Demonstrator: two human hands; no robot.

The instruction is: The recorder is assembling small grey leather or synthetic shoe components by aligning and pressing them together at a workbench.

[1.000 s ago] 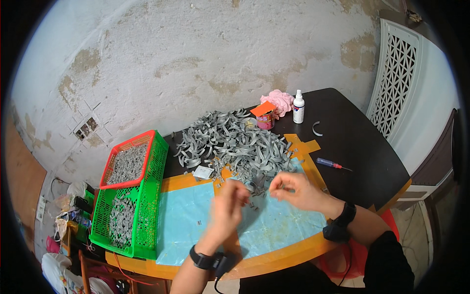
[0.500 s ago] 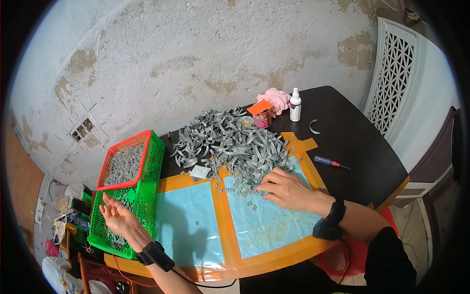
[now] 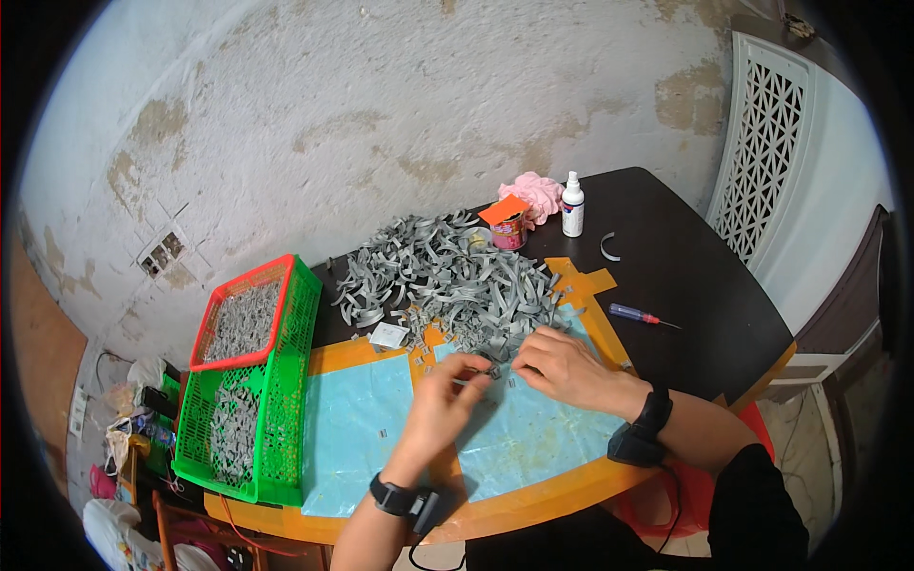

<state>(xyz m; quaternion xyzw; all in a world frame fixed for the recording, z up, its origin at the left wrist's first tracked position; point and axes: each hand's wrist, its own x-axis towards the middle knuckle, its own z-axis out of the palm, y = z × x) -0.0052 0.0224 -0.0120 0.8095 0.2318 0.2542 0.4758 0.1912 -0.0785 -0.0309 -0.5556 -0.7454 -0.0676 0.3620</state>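
Close together over the blue sheet (image 3: 362, 409), my two hands face each other at the near edge of a grey heap. My left hand (image 3: 443, 404) pinches a small grey piece (image 3: 493, 372) between thumb and fingertips. Just right of it, the fingers of my right hand (image 3: 576, 376) are pressed together; whatever they hold is too small to make out. Behind both hands lies a big pile of curved grey strips (image 3: 447, 276), with small loose pieces scattered along its front.
At the left stands a green basket (image 3: 286, 400) with grey pieces inside and a red-rimmed basket (image 3: 211, 364) resting on it. A screwdriver (image 3: 633, 313), white bottle (image 3: 573, 209), tin (image 3: 508, 234), pink cloth (image 3: 535, 195) and small white box (image 3: 387, 335) share the table.
My left hand has moved right from above the green basket to meet my right hand, its spread fingers now pinched. Small grey pieces in front of the heap have shifted; my right hand barely moved.
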